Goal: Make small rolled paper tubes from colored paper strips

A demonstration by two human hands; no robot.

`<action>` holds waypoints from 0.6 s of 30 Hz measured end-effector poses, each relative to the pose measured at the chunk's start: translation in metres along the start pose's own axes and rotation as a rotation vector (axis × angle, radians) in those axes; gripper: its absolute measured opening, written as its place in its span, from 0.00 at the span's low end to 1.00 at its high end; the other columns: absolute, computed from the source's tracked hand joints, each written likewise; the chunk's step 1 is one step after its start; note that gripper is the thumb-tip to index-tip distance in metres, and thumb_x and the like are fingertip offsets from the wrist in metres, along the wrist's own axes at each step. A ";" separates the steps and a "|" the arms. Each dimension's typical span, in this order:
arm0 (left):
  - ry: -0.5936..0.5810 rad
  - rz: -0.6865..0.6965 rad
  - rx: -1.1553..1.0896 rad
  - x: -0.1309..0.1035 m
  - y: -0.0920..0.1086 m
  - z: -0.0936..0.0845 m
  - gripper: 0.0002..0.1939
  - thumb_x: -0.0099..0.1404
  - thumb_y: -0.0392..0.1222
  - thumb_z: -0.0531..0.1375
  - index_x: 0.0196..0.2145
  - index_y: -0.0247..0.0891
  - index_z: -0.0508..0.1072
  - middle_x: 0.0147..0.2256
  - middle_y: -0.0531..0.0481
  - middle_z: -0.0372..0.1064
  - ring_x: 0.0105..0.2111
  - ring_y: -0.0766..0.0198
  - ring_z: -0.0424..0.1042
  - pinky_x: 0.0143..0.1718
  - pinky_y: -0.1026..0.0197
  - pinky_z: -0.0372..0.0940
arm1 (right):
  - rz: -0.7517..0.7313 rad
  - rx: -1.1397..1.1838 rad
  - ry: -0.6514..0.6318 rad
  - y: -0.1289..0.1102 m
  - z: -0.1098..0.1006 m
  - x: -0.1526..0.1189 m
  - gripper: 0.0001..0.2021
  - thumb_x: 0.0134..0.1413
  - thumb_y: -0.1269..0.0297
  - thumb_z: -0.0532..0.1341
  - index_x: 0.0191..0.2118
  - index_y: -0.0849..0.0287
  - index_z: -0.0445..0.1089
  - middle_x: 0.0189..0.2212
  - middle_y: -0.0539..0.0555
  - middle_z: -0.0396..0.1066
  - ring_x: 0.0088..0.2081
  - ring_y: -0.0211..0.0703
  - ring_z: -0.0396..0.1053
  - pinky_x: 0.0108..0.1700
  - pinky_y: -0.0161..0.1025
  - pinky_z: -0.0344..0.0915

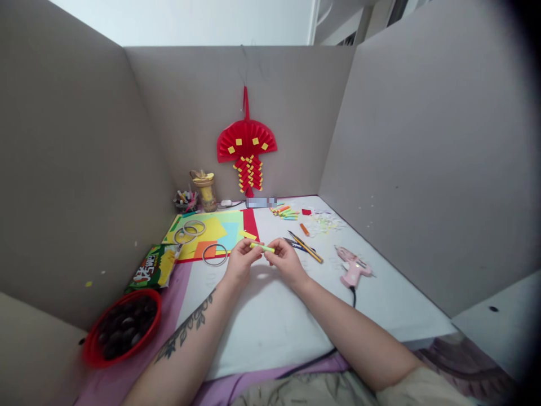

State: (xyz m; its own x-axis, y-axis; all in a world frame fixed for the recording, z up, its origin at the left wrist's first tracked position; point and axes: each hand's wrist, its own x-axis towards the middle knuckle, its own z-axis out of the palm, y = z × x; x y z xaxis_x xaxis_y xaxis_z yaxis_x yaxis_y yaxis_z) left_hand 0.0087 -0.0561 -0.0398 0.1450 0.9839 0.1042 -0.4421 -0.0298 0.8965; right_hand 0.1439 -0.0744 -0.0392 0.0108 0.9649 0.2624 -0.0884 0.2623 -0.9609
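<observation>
A small yellow-green paper roll [262,247] is held level between the fingertips of both hands above the white table. My left hand [242,258] pinches its left end, and my right hand [285,259] pinches its right end. Several coloured paper rolls [288,214] lie in a pile beyond the hands. A yellow paper strip [248,235] is just behind my left hand. Close to my right hand are a pencil [310,249] and a dark cutter [293,243].
A pink glue gun [354,267] lies at right, its cable running forward. Coloured paper sheets [215,228] and metal rings [214,255] are at left, near a snack bag [154,268] and a red bowl [157,316]. A red paper ornament [247,138] hangs on the back panel.
</observation>
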 end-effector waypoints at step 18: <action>-0.033 0.001 0.035 0.002 -0.002 -0.004 0.13 0.47 0.41 0.68 0.29 0.36 0.71 0.28 0.52 0.71 0.29 0.67 0.69 0.34 0.64 0.64 | -0.052 0.067 -0.052 0.010 -0.001 0.002 0.12 0.42 0.64 0.64 0.34 0.56 0.62 0.30 0.48 0.63 0.30 0.37 0.61 0.27 0.33 0.60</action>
State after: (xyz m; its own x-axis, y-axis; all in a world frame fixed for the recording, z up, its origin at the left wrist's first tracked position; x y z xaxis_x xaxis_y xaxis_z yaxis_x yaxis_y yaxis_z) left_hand 0.0065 -0.0539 -0.0428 0.1739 0.9776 0.1184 -0.4111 -0.0372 0.9108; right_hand 0.1443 -0.0697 -0.0488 -0.0343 0.9475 0.3178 -0.1556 0.3091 -0.9382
